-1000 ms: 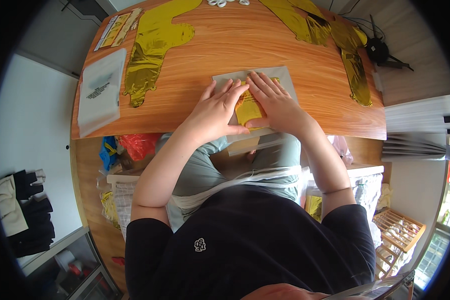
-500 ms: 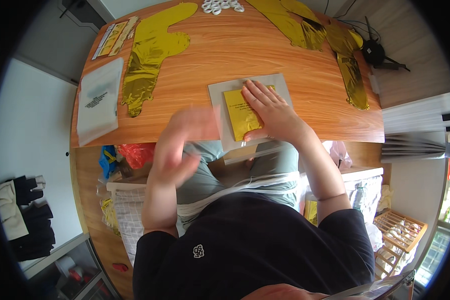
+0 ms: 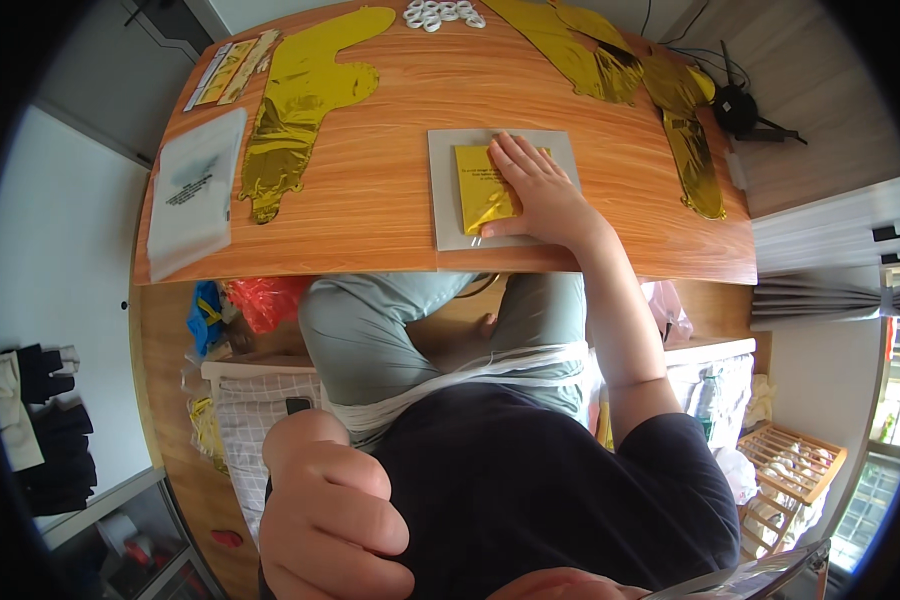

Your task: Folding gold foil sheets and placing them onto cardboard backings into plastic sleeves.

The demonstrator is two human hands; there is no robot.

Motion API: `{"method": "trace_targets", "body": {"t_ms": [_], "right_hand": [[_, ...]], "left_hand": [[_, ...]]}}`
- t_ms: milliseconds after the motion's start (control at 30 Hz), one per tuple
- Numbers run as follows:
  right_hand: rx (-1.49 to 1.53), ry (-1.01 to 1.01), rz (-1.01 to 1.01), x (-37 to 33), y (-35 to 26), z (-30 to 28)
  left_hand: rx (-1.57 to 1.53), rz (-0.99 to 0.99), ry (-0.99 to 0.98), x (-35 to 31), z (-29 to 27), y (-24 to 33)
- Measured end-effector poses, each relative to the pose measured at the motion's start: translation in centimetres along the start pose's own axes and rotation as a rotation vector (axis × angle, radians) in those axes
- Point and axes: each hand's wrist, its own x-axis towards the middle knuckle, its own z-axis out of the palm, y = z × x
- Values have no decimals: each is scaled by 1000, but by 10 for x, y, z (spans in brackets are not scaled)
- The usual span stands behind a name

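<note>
My right hand [image 3: 542,190] lies flat, fingers stretched out, on a folded gold foil packet [image 3: 477,212] with dark print. Beneath that packet is a grey square sheet [image 3: 447,190], resting on the wooden table close to its front edge. The hand covers the packet's right side. My left hand [image 3: 340,510] is raised near my chest at the lower left, its fingers curled into a fist. Nothing sticks out of the fist, and its palm side is hidden.
Gold foil balloons [image 3: 305,95] lie flat at the table's left and others [image 3: 590,55] at the far right. White rings [image 3: 440,14] sit at the back. A stack of translucent bags [image 3: 192,190] is at the left edge. A black router-like device [image 3: 735,108] stands at the right.
My left hand has pulled back from beside the sheet toward my chest and curled up. The grey sheet with the packet has moved forward, off the table edge, and straightened under my right hand.
</note>
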Motion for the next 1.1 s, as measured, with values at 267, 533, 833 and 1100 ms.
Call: {"method": "trace_targets", "body": {"t_ms": [267,533,833,1100], "right_hand": [[3,22,17,4,0,0],[21,-3,17,3,-4,-4],[162,30,23,-8,-1,-8],[57,-31,-24,-11,-7,-8]], "left_hand": [[48,96,-151,13,-2,12],[-90,456,276,11,28,1],[1122,131,3,0,32,37],[1084,159,48,-2,38,48]]}}
